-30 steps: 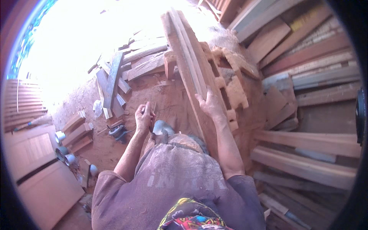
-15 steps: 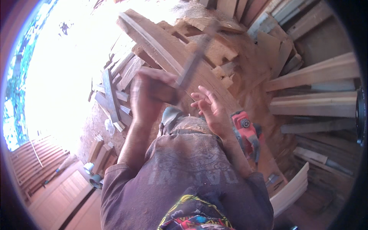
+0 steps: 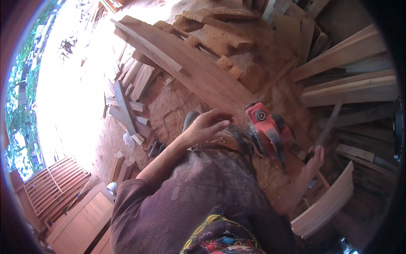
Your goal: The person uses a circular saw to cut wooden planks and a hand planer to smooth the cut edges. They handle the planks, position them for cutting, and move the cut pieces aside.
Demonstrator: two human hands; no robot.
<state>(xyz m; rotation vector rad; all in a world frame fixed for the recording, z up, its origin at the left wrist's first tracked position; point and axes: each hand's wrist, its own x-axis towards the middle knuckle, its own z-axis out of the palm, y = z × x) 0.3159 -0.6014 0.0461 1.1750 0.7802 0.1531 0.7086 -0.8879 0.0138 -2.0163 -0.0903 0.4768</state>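
My left hand (image 3: 208,126) is raised in front of my waist with fingers stretched out, holding nothing. Off to the right, my right hand (image 3: 315,158) is closed on what looks like a try square, whose long, thin blade (image 3: 330,123) points away from me. Its brown block-like stock (image 3: 298,152) juts out to the left of that hand. Between my hands a red electric planer (image 3: 267,128) with a black knob sits at the near end of a wide plank (image 3: 211,80). A narrow wooden strip (image 3: 154,51) lies along the plank's left edge.
Offcuts (image 3: 220,36) dusted with sawdust are heaped beyond the plank. Loose wood pieces (image 3: 124,106) lie left of it. Long boards (image 3: 351,91) jut in from the right, and a pale curved board (image 3: 325,203) is near my right forearm. A slatted wooden frame (image 3: 55,182) stands lower left.
The try square has passed from my left hand to my right, which has swung out to the right. My left hand has let go and come toward the middle. The narrow strip appears shifted along the plank.
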